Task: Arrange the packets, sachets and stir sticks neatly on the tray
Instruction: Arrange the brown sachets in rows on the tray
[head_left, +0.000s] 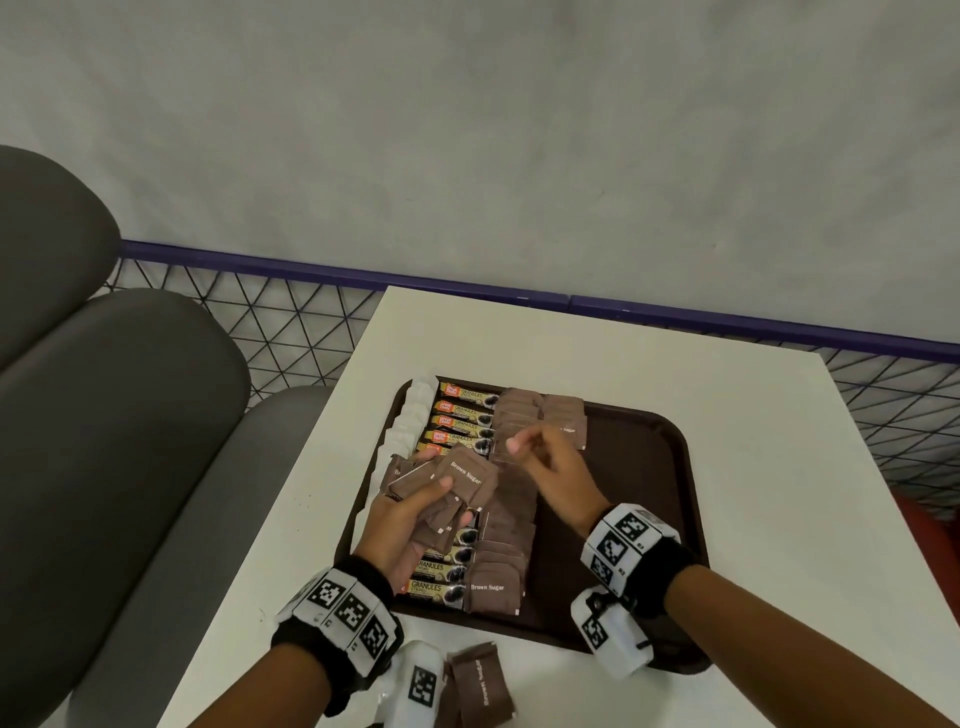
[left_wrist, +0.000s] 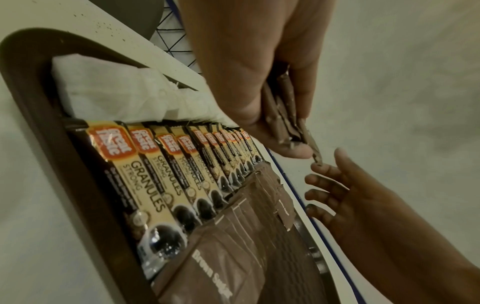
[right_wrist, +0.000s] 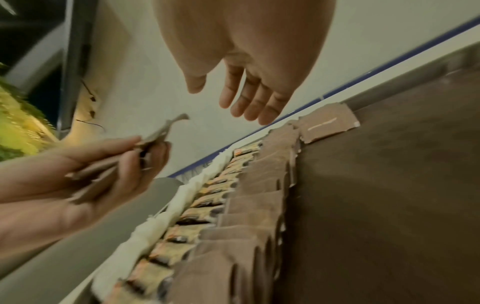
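A brown tray (head_left: 628, 499) lies on the white table. It holds a left column of white packets (head_left: 410, 415), then coffee granule sticks (head_left: 462, 423), then overlapping brown sugar sachets (head_left: 506, 551). A second sachet column (head_left: 563, 415) starts at the far end. My left hand (head_left: 415, 512) grips a fanned bundle of brown sugar sachets (head_left: 467, 475) above the sticks. The same bundle (left_wrist: 283, 115) shows in the left wrist view. My right hand (head_left: 535, 452) hovers just right of the bundle with relaxed fingers and holds nothing. The right wrist view shows the same right hand (right_wrist: 246, 98) empty.
Loose brown sugar sachets (head_left: 480, 680) lie on the table in front of the tray's near edge. The tray's right half is bare. Grey padded seats (head_left: 104, 415) stand at the left. A wire mesh fence with a purple rail (head_left: 311, 270) runs behind the table.
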